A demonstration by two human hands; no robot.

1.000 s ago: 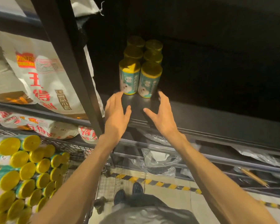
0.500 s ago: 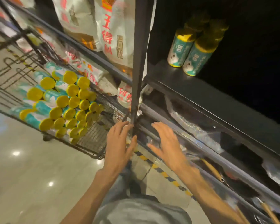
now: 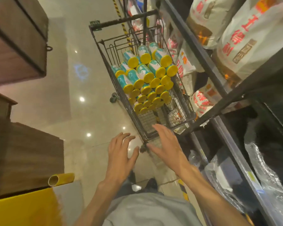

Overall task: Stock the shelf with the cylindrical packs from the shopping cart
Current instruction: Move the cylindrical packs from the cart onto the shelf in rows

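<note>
A black wire shopping cart (image 3: 103, 51) stands in the aisle beside the shelving, piled with several teal cylindrical packs (image 3: 145, 79) with yellow lids. My left hand (image 3: 121, 154) and my right hand (image 3: 166, 144) hover side by side just short of the cart's near end, fingers spread and straight, holding nothing. The right hand's fingertips overlap the cart's near rim in the view. The dark shelf (image 3: 235, 95) with its black frame runs along the right; the packs placed on it are out of view.
Large white sacks with red print (image 3: 245, 39) fill the upper shelves at right, smaller bags (image 3: 201, 101) sit lower. Plastic-wrapped goods (image 3: 264, 168) lie on the bottom shelves. Wooden boxes (image 3: 23, 157) and a yellow tube (image 3: 60, 179) stand at left. Glossy tiled floor (image 3: 82, 98) lies between.
My view swung left and down from the shelf to the cart. Both empty hands left the shelf edge and moved toward the cart's near end.
</note>
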